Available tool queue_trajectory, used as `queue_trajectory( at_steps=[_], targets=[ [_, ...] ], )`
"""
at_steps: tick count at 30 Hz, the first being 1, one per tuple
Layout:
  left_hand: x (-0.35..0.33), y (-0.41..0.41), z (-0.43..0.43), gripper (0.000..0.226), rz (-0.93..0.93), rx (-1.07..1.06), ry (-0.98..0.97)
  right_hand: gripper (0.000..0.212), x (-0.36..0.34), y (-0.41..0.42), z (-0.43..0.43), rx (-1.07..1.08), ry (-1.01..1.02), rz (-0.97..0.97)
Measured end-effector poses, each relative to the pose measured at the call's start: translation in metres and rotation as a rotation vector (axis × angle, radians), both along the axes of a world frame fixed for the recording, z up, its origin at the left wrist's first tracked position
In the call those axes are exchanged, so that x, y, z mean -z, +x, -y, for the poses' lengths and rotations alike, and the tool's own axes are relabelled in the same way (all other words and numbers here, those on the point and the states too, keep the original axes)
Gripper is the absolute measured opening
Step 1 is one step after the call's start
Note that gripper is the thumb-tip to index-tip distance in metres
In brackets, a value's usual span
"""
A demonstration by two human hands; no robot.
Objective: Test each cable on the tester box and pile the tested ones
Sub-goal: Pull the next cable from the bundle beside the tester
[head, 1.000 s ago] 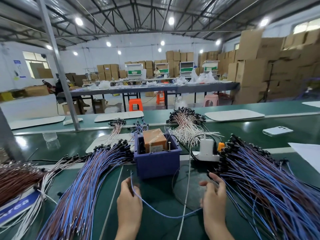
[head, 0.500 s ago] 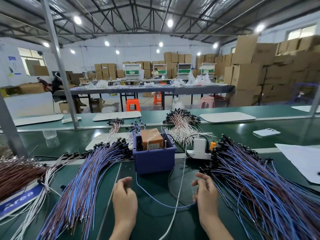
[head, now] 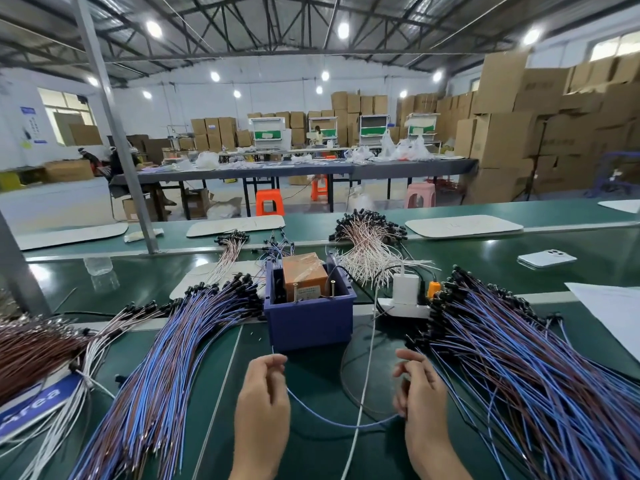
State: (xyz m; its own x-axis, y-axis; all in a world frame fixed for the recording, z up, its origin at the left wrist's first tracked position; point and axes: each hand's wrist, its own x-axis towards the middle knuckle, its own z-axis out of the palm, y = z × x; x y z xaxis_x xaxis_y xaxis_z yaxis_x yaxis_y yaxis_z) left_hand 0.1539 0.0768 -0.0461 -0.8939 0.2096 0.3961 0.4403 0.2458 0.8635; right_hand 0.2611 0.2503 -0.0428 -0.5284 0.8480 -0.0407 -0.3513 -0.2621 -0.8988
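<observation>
A blue tester box (head: 309, 323) with an orange block (head: 304, 273) and two upright pins stands at the middle of the green bench. In front of it, my left hand (head: 264, 403) pinches one end of a thin blue cable (head: 332, 419), whose tip sticks up just before the box. My right hand (head: 417, 393) holds the cable's other end, and the cable sags between the two hands. A fan of blue-brown cables (head: 166, 368) lies to the left. A larger pile of blue-brown cables (head: 526, 372) lies to the right.
A white power strip with a charger (head: 405, 299) sits right of the box, and its white cord (head: 363, 386) runs toward me between my hands. Brown and white cable bundles (head: 38, 348) lie far left. A white phone (head: 546, 259) and paper sheet (head: 613, 313) lie at right.
Both hands have drawn back a little toward me with the blue cable. Its free tip at my left hand now points up close to the box front.
</observation>
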Motion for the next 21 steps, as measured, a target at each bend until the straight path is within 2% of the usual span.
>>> queue_trajectory(
  at_steps=[5,7,9,12,14,17,21],
  targets=[
    [-0.052,0.015,-0.014,0.016,-0.466,0.342,-0.329,0.037,-0.066,-0.013,0.016,-0.085,0.037,-0.229],
    [-0.075,0.022,-0.025,0.024,-0.553,0.468,-0.389,0.039,-0.102,-0.016,0.027,-0.158,0.139,-0.302],
    [-0.093,0.03,-0.035,0.021,-0.571,0.545,-0.386,0.035,-0.133,-0.016,0.038,-0.219,0.244,-0.36],
    [-0.115,0.039,-0.043,0.016,-0.544,0.616,-0.231,0.026,-0.163,-0.01,0.05,-0.231,0.467,-0.418],
    [-0.131,0.044,-0.046,0.015,-0.519,0.62,-0.091,0.024,-0.174,-0.003,0.051,-0.161,0.645,-0.418],
    [-0.157,0.051,-0.049,0.024,-0.343,0.607,0.128,0.035,-0.177,0.005,0.043,-0.034,0.835,-0.31],
    [-0.183,0.052,-0.054,0.035,-0.156,0.579,0.378,0.041,-0.169,0.014,0.035,-0.155,0.966,-0.143]
  ],
)
